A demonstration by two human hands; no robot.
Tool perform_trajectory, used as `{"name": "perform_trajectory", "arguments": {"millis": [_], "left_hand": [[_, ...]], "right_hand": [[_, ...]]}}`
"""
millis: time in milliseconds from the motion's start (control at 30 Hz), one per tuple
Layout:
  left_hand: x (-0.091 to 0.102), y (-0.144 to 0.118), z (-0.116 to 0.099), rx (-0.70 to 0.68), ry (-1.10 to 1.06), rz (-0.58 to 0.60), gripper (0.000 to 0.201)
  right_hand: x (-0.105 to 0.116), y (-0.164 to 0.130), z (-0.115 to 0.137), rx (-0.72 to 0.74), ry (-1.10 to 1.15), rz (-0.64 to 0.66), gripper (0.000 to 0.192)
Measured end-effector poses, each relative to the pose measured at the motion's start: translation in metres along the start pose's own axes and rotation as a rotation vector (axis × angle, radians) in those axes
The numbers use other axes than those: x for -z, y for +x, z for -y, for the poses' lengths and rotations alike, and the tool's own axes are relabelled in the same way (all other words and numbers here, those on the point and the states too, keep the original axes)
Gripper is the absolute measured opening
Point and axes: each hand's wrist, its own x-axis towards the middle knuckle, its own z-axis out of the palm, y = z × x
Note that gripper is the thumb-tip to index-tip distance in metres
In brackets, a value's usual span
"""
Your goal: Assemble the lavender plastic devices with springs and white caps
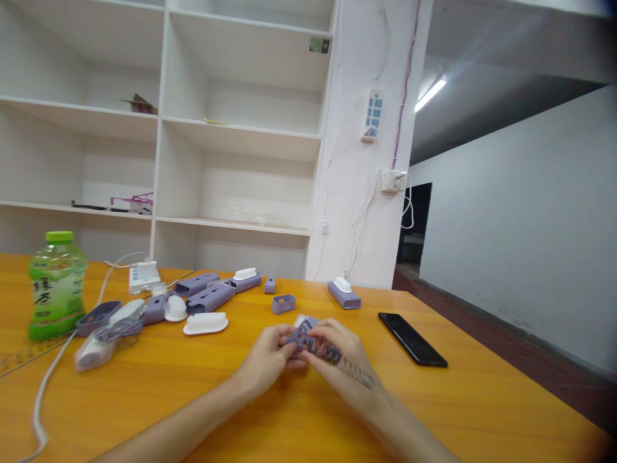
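Near the middle of the table, my left hand [265, 360] is closed on a small purple plastic part [299, 335], pinching it between thumb and fingers. A metal coil spring [355, 372] runs from that part across my right hand [349, 350]. The fingers of my right hand are closed around the spring's near end, where it meets the purple part. Just behind the fingers a pale flat purple piece shows, partly hidden. A short purple ring-like piece [283, 304] lies a little beyond my hands.
A black phone [412, 339] lies to the right, near a purple case with a white top [344, 294]. At left are purple housings [211, 298], a white oval cap [205, 323], a bagged cable [110, 334], a power strip [143, 276] and a green bottle [58, 286]. Shelves [241, 128] stand behind.
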Motion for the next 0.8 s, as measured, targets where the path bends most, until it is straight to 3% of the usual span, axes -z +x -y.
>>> {"name": "perform_trajectory", "arguments": {"millis": [267, 800], "left_hand": [[-0.0079, -0.0056, -0.0055, -0.094, 0.016, 0.1, 0.038], [-0.0102, -0.0087, -0.0078, -0.177, 0.102, 0.162, 0.033]], "right_hand": [[0.0001, 0.0, 0.0027, -0.005, -0.03, 0.016, 0.014], [-0.0031, -0.0023, 0.0008, -0.098, -0.064, -0.054, 0.013]]}}
